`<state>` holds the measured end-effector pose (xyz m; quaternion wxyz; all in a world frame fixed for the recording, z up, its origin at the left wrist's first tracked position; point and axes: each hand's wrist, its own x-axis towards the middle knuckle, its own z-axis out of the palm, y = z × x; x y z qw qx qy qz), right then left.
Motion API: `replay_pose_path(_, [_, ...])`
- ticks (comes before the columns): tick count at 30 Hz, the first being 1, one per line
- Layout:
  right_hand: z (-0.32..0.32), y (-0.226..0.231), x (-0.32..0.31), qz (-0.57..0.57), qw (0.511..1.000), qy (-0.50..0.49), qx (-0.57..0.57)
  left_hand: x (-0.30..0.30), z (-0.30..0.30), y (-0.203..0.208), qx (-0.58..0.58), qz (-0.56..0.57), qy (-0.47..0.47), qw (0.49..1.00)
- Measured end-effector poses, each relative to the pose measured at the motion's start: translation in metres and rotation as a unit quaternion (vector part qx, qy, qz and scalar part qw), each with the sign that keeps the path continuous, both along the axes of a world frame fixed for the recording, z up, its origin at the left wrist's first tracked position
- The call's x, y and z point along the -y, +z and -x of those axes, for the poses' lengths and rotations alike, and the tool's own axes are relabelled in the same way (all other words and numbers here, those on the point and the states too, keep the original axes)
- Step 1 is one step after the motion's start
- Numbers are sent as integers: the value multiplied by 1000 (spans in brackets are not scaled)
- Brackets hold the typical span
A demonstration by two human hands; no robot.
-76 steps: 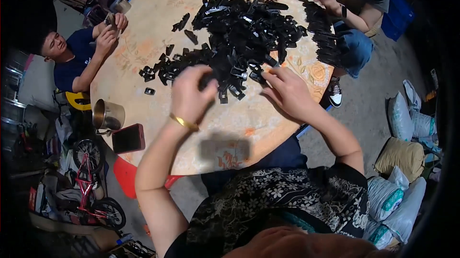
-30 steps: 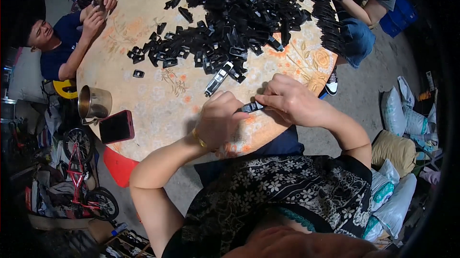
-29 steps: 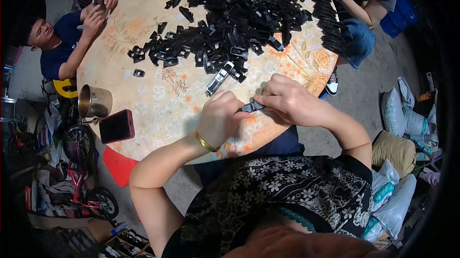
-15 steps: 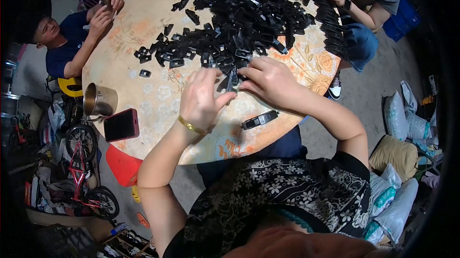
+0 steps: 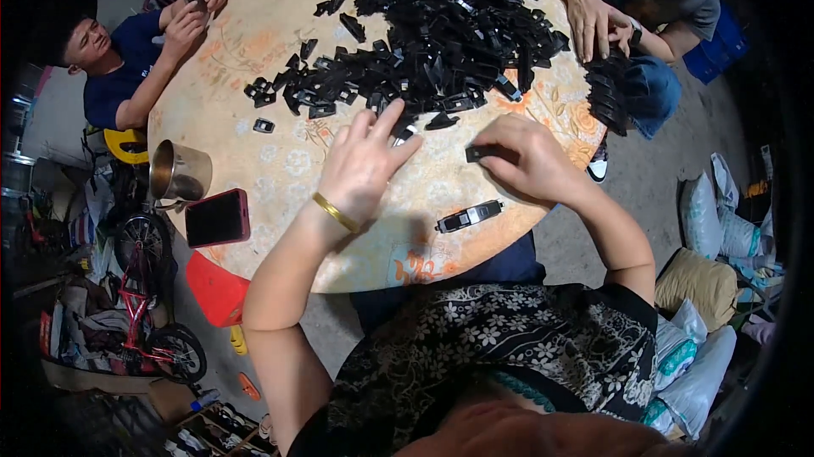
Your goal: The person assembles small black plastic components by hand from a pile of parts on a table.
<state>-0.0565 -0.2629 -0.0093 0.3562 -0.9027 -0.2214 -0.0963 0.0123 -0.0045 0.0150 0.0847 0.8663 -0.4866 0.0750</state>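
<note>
Black plastic parts still sit in a big pile (image 5: 441, 50) on the counter (image 5: 280, 160), one finished piece (image 5: 469, 216) lies aside, right hand (image 5: 530, 164) pinches another part (image 5: 480, 153), left hand (image 5: 366, 164) spread open, so barely started I'd say.

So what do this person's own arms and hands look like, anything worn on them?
Both forearms are bare, with no gloves on either hand. The left hand has a gold bangle around its wrist. The right hand shows no jewellery or watch. Short sleeves of a black top with a white flower print end near the shoulders.
</note>
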Motion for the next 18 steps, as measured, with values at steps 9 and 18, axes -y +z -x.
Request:
replay_pose_path(9, [13,8,-1,58,997,-46,36,21,13,-10,-41,83,-58,994])
replay_pose_path(18, [12,17,-9,102,992,32,60,23,29,-30,-129,234,14,963])
